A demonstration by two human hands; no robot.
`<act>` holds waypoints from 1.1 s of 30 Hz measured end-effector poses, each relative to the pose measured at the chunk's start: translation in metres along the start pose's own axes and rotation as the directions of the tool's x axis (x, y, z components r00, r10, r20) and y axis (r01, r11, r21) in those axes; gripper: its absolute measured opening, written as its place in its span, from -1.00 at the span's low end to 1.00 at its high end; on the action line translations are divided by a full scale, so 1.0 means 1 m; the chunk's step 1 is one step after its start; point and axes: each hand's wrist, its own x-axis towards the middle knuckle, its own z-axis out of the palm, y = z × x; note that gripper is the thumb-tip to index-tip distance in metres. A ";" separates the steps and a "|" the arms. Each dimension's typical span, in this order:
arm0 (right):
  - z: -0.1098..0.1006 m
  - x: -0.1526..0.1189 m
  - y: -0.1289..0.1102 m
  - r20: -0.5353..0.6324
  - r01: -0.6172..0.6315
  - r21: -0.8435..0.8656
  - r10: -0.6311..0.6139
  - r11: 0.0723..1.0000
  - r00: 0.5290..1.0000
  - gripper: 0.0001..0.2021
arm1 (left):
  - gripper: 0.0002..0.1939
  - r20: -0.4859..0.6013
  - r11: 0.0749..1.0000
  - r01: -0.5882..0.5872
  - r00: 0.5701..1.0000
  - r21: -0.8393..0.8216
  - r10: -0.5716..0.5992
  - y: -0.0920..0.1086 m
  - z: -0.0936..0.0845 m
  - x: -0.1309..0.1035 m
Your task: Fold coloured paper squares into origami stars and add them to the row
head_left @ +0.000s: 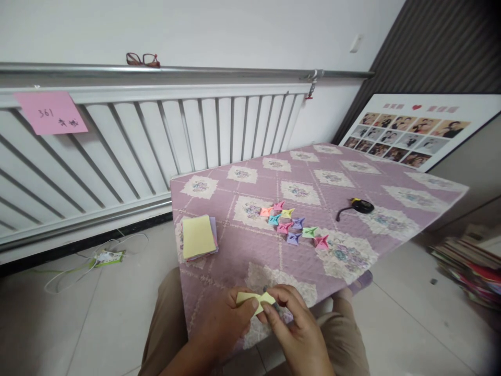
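Yellow paper, one folded strip (266, 298), held above the near edge of the table, between both hands. Left hand (235, 316): thumb pressed on the strip, pinching it against the fingers, which curl behind and are partly hidden. Right hand (293, 313): thumb and forefinger pinching the strip's right end; the other fingers bent, partly out of sight. Table (230, 261): covered by a mauve cloth with pale floral diamonds. On it, beyond the hands, nine small folded papers (284, 227) in a loose cluster: three pink, two purple, one each of orange, yellow, teal and green. To their left, near the table's edge, one stack (199, 237) of paper sheets, yellow uppermost, purple showing at the side. To their right, one black-and-yellow object (364, 206) with a dark strap. Behind: white radiator (168, 115), pink handwritten note (50, 112) on its left part; metal pipe (235, 74) above, with glasses (151, 61). At far right, one photo board (399, 130), tilted.
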 end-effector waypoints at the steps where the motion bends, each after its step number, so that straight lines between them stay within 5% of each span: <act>1: 0.000 0.000 0.000 0.001 0.008 -0.008 -0.008 1.000 1.000 -0.86 | -0.62 -0.003 1.000 -0.008 1.000 -0.010 0.008 -0.001 0.000 0.000; 16: -0.002 0.001 -0.002 0.075 0.031 0.053 -0.035 0.998 0.997 -0.88 | -0.50 0.056 0.986 -0.145 0.987 -0.079 0.150 0.001 -0.005 -0.002; 21: -0.004 0.003 -0.004 0.081 0.055 0.056 -0.060 0.997 0.995 -0.90 | -0.52 0.033 0.992 -0.105 0.994 -0.073 0.107 0.004 -0.005 -0.003; 33: -0.020 0.016 -0.015 0.356 -0.096 0.120 0.047 0.988 0.933 -0.78 | -0.53 0.061 0.992 -0.110 0.992 -0.061 0.113 0.005 -0.005 -0.006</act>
